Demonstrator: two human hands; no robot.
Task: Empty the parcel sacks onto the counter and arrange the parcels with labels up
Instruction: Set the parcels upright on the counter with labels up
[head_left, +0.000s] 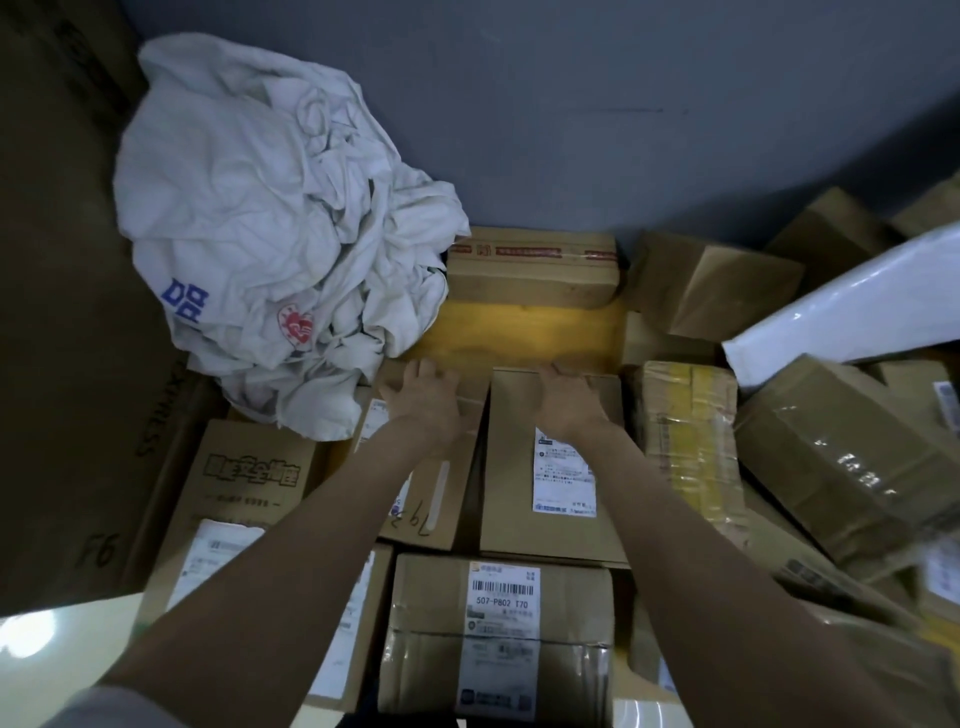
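Observation:
A crumpled white parcel sack with blue and red print lies slumped at the back left of the counter. Cardboard parcels cover the yellow counter. My left hand rests on the far end of a box with handwritten numbers, fingers curled over its far edge. Beside it, my right hand grips the far edge of a box whose white label faces up. Nearer to me sits a taped box with a barcode label facing up.
A tall brown carton stands at the left. A printed box lies at the front left. A taped box sits against the grey wall. A yellow-taped parcel, a white mailer and several tumbled boxes crowd the right.

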